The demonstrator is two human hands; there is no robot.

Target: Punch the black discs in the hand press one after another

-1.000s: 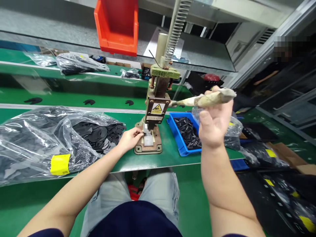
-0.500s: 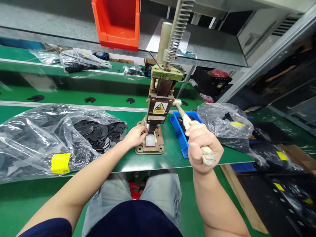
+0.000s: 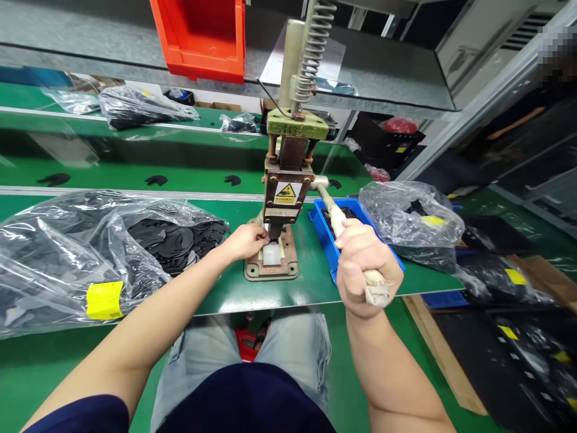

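A hand-operated press (image 3: 288, 198) stands on the green bench, with a yellow warning label on its front. My right hand (image 3: 369, 264) is wrapped round the tape-covered end of its lever (image 3: 331, 207), which slants down towards me. At the left of the press's base (image 3: 273, 270), my left hand (image 3: 247, 242) has its thumb and fingers closed together close under the ram (image 3: 274, 231). Something small and dark shows at the fingertips, too small to name. Just in front of the ram is a whitish translucent block (image 3: 271, 254).
Left of the press lies a clear plastic bag (image 3: 90, 252) of black flat pieces (image 3: 175, 240). A blue tray (image 3: 322, 234) with dark parts is on the right, beside another bag (image 3: 415, 210). Several curved black pieces (image 3: 156, 180) lie behind. An orange bin (image 3: 205, 66) sits above.
The whole view has shifted slightly, so the press and bench appear a little further left. Both hands keep their places on the lever and at the base.
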